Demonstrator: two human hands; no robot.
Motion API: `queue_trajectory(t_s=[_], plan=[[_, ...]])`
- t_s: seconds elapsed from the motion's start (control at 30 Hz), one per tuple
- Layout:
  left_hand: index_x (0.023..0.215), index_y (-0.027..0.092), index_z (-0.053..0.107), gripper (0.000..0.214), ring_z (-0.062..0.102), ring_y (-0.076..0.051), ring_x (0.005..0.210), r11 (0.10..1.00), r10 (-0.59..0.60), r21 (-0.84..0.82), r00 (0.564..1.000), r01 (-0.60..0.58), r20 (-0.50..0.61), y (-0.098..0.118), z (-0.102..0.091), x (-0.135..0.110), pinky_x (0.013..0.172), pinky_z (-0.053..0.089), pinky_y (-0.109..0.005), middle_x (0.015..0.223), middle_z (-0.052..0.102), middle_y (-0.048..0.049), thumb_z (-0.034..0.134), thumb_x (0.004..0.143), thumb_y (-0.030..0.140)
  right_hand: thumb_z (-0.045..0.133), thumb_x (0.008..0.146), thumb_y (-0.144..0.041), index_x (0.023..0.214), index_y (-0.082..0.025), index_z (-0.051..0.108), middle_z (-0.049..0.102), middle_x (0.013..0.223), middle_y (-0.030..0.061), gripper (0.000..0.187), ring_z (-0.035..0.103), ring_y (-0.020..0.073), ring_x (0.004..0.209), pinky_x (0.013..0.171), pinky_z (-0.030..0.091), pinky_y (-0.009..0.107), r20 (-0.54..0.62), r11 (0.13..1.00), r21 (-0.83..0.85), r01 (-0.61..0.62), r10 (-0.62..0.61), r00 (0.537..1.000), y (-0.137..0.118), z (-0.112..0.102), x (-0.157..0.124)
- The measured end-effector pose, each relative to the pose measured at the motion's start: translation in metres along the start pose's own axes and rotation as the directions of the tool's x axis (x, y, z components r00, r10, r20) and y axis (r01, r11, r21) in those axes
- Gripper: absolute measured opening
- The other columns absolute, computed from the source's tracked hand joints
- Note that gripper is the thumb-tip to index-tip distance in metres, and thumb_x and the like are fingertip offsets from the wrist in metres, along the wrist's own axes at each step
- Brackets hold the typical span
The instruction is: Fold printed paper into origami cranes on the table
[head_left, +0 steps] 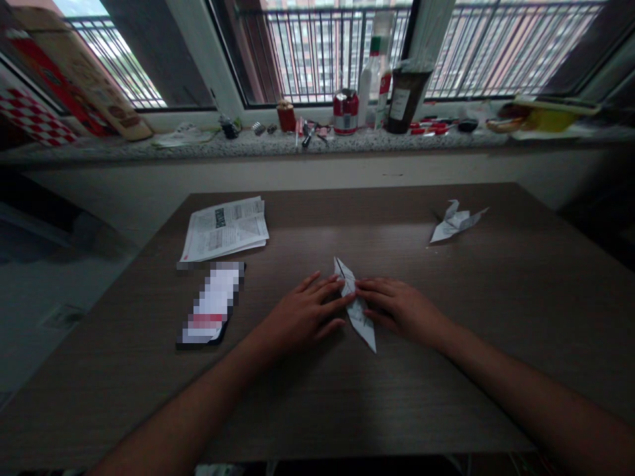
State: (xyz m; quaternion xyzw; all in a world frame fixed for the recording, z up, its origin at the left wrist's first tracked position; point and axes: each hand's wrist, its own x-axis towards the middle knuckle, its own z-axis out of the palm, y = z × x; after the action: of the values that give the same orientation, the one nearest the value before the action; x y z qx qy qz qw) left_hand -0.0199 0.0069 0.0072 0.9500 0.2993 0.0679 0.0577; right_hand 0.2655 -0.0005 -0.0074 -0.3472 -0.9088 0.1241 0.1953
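A narrow, pointed piece of folded printed paper (366, 330) lies on the brown wooden table (446, 370) in front of me. My left hand (305, 314) rests flat beside it on the left, fingers stretched out with their tips on the paper's edge. My right hand (397, 307) lies flat on its right side, fingers extended and pressing the paper near its middle. Both hands touch the paper from opposite sides; neither lifts it.
A finished folded paper figure (456, 222) sits at the far right of the table. A stack of printed sheets (225, 228) lies at the far left, with a phone (211, 304) below it. A stone windowsill (317, 140) behind holds a red can (345, 111), bottles and small items.
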Motion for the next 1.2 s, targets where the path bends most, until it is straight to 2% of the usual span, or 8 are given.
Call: queue_trajectory(t_s=[0.2,0.3,0.43,0.67,0.83,1.0,1.1,1.2], plan=[[0.158,0.028,0.044,0.053,0.037,-0.028,0.153,1.000,-0.022,-0.008,0.998,0.022,-0.061,0.005,0.005,0.003,0.127,0.027,-0.049,0.165,0.041,-0.0090,0.051,0.108,0.046,0.059,0.104,-0.037,0.142,-0.025,0.062,0.062,0.148,0.0103,0.040,0.059,0.0302,0.135,0.112,0.050,0.054,-0.008,1.000,-0.024,-0.006,0.006,1.000,-0.002,0.000,0.001],[0.157,0.025,0.045,0.055,0.043,-0.029,0.149,0.999,-0.046,-0.030,0.996,0.044,-0.076,0.013,0.006,0.004,0.126,0.030,-0.049,0.161,0.047,-0.0118,0.050,0.108,0.049,0.061,0.103,-0.038,0.143,-0.024,0.061,0.064,0.146,0.0110,0.042,0.059,0.0300,0.135,0.113,0.048,0.053,-0.002,1.000,0.006,-0.012,0.012,1.000,-0.001,0.002,0.002],[0.158,0.024,0.044,0.057,0.043,-0.029,0.149,0.997,-0.063,-0.056,0.995,0.059,-0.074,0.018,0.006,0.005,0.126,0.031,-0.050,0.162,0.045,-0.0120,0.052,0.107,0.050,0.061,0.103,-0.038,0.140,-0.026,0.062,0.065,0.144,0.0097,0.039,0.059,0.0278,0.134,0.112,0.048,0.050,-0.003,0.997,0.069,-0.023,0.023,1.000,0.001,0.000,0.002],[0.156,0.019,0.046,0.058,0.040,-0.029,0.151,0.997,-0.033,-0.071,0.997,0.028,-0.069,0.014,0.008,0.005,0.126,0.032,-0.049,0.162,0.044,-0.0155,0.054,0.106,0.048,0.055,0.106,-0.029,0.138,-0.028,0.063,0.068,0.138,0.0082,0.034,0.062,0.0248,0.130,0.109,0.049,0.050,-0.042,0.976,0.212,-0.053,0.064,0.997,0.009,-0.003,0.006],[0.149,0.020,0.053,0.051,0.044,-0.029,0.149,0.995,-0.020,-0.094,0.995,0.011,-0.101,0.012,0.012,0.007,0.124,0.035,-0.050,0.159,0.049,-0.0154,0.055,0.105,0.046,0.053,0.106,-0.027,0.144,-0.026,0.060,0.061,0.147,0.0120,0.039,0.056,0.0276,0.136,0.113,0.046,0.051,-0.059,0.986,0.163,-0.036,0.047,0.997,0.021,-0.003,0.019],[0.136,0.020,0.060,0.040,0.050,-0.031,0.144,0.993,-0.047,-0.118,0.988,0.030,-0.147,0.013,0.016,0.010,0.121,0.040,-0.052,0.155,0.052,-0.0148,0.059,0.104,0.043,0.056,0.104,-0.032,0.138,-0.023,0.065,0.066,0.126,0.0131,0.036,0.061,0.0272,0.120,0.106,0.049,0.047,-0.150,0.977,0.185,-0.106,0.134,0.980,0.045,-0.003,0.043],[0.126,0.021,0.064,0.031,0.053,-0.031,0.141,0.989,-0.063,-0.142,0.984,0.039,-0.165,0.013,0.018,0.012,0.121,0.040,-0.053,0.153,0.055,-0.0134,0.063,0.102,0.040,0.064,0.099,-0.035,0.136,-0.022,0.066,0.064,0.119,0.0136,0.039,0.060,0.0295,0.115,0.104,0.049,0.049,-0.144,0.971,0.161,-0.179,0.203,0.969,0.057,0.002,0.055],[0.121,0.021,0.065,0.027,0.054,-0.030,0.140,0.985,-0.072,-0.165,0.984,0.045,-0.162,0.012,0.019,0.012,0.122,0.040,-0.053,0.152,0.055,-0.0124,0.068,0.099,0.036,0.069,0.095,-0.035,0.128,-0.023,0.070,0.062,0.117,0.0123,0.035,0.059,0.0298,0.115,0.103,0.047,0.048,-0.119,0.967,0.167,-0.193,0.215,0.969,0.060,0.006,0.060]])
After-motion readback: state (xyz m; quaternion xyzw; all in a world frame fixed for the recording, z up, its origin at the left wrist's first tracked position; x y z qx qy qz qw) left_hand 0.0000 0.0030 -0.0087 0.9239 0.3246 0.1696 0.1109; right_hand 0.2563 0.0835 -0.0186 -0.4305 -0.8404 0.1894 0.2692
